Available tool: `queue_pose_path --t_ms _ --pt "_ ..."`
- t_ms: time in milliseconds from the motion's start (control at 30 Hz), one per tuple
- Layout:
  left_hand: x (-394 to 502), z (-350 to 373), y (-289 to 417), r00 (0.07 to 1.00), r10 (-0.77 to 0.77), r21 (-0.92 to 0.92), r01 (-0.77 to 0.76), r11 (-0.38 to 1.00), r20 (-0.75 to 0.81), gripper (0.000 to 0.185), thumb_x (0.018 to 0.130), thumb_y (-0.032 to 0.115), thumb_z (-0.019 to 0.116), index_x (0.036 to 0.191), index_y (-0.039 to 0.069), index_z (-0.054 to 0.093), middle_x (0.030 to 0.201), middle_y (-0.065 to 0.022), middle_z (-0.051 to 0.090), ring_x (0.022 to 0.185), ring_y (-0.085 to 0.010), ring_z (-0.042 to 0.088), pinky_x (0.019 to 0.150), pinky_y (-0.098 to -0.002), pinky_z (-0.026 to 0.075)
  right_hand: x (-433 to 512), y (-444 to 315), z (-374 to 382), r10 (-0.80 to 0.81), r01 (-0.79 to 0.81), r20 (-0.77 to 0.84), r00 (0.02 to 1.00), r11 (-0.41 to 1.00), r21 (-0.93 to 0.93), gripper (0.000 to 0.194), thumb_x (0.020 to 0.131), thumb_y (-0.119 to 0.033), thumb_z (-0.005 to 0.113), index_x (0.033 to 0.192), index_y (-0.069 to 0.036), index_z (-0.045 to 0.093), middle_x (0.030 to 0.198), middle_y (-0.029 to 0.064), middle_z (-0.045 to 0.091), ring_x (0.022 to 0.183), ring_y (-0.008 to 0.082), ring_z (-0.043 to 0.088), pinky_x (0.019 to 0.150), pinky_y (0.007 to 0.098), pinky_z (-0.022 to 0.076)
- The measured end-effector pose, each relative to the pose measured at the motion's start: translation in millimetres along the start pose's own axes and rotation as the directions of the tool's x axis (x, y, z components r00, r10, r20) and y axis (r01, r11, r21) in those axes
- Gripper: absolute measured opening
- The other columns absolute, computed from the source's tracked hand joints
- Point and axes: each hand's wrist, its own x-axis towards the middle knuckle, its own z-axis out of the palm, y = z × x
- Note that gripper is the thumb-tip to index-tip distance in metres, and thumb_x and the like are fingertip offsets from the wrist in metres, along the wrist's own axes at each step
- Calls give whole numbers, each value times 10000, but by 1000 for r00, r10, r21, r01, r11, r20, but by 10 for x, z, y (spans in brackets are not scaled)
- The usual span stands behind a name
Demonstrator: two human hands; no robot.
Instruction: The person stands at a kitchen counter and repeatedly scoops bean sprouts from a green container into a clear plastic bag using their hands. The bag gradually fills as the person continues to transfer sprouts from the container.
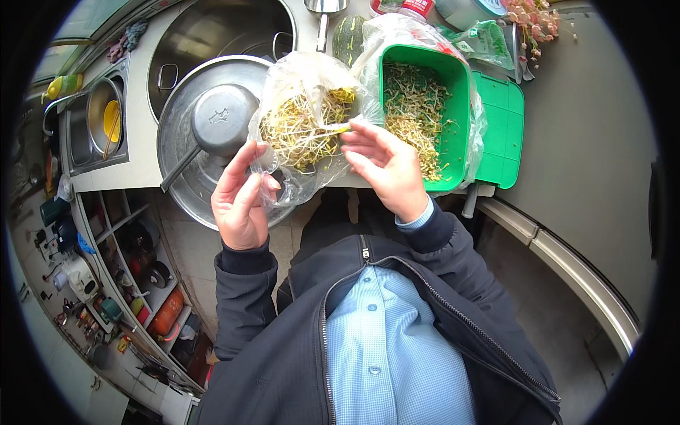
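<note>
A clear plastic bag (289,188) lies with its mouth towards me, holding a heap of bean sprouts (303,130) with yellow heads. My left hand (241,204) grips the near left edge of the bag. Fingers slightly curled, my right hand (388,170) is at the bag's right side; its fingertips are beside a few long sprouts that stick out, and nothing shows gripped in it. Right of the bag, a green plastic bin (457,127) contains loose sprouts and pale scraps (414,122). Thin plastic film wraps around the bin's outside.
A wide metal basin (183,183) overhangs the counter edge, with an upturned metal ladle (223,117) in it. Behind is a large steel pot (212,26). A green squash (348,40) lies beyond the bag. A green lid (499,133) lies right of the bin, beside a grey refrigerator (579,117).
</note>
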Motion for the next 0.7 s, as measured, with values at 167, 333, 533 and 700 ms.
queue_pose_path --t_ms 167,333,533,700 --pt "-2 -65 -9 1000 11 -18 -11 1000 7 515 945 -5 586 1455 -34 530 1414 -194 600 858 -152 670 739 -258 534 -390 11 -731 -76 69 -179 981 997 -46 331 982 -35 675 1305 25 632 1067 90 742 935 117 707 742 220 544" --pt "44 -116 8 999 31 3 -31 1000 28 524 960 1 556 1480 -37 503 1448 -193 574 861 -139 648 721 -241 523 -485 -25 -1584 -162 0 -403 901 928 -373 219 946 -27 701 1158 27 715 992 68 751 863 120 711 764 255 567" --pt "45 -137 26 1000 21 47 -22 999 17 530 961 -8 551 1487 -28 497 1456 -191 567 852 -136 640 715 -236 526 -382 239 -1531 -276 92 -120 954 649 -755 163 878 -108 753 1032 -54 750 937 105 741 795 232 727 703 333 570" --pt "25 -130 31 1000 20 65 -20 998 7 534 960 -14 549 1491 -25 493 1456 -188 567 857 -139 648 716 -236 531 -138 431 -1336 -397 148 -35 917 421 -895 131 868 -205 765 952 -109 732 910 71 670 814 289 680 712 399 553"
